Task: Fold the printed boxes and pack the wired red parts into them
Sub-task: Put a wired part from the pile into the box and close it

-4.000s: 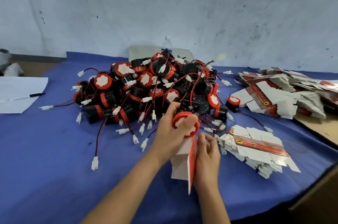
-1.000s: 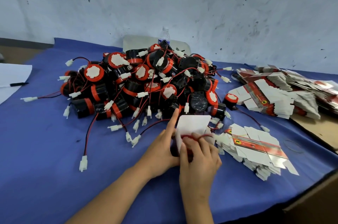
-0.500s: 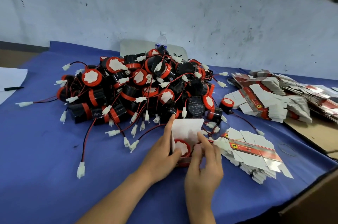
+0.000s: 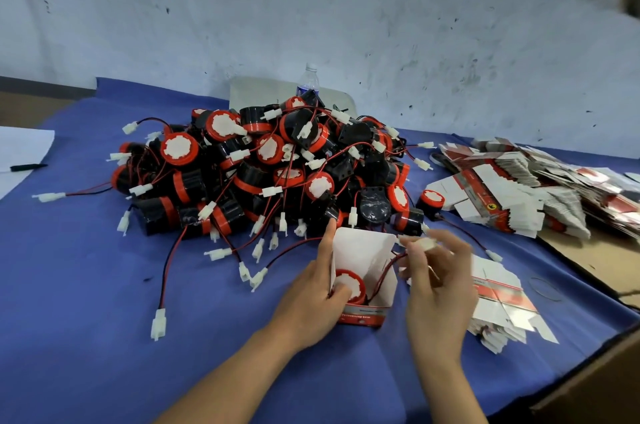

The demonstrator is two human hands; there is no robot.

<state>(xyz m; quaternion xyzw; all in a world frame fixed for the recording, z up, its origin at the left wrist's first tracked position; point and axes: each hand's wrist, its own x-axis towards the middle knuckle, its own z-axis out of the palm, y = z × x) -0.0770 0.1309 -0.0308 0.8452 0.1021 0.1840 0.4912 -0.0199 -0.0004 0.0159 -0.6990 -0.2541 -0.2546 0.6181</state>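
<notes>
A folded printed box [image 4: 367, 257] stands open-topped on the blue cloth in front of me, with one red-capped part [image 4: 349, 285] sitting inside it. My left hand [image 4: 311, 299] grips the box's left side, its thumb at the red cap. My right hand [image 4: 438, 288] is raised just right of the box and pinches the part's white connector [image 4: 424, 244]; the red-black wire [image 4: 384, 273] runs from it down into the box. Behind lies a big pile of wired red parts [image 4: 270, 167].
Flat printed box blanks lie in a stack [image 4: 498, 302] right of my right hand and in a larger heap [image 4: 519, 191] at the far right. A water bottle [image 4: 308, 79] stands behind the pile. Paper and a pen [image 4: 27, 167] lie far left. Loose connectors [image 4: 158, 323] trail over the cloth.
The red part went down into the box. My right hand has lifted off the box's front to the right and now holds the wire's connector up; my left hand stays on the box.
</notes>
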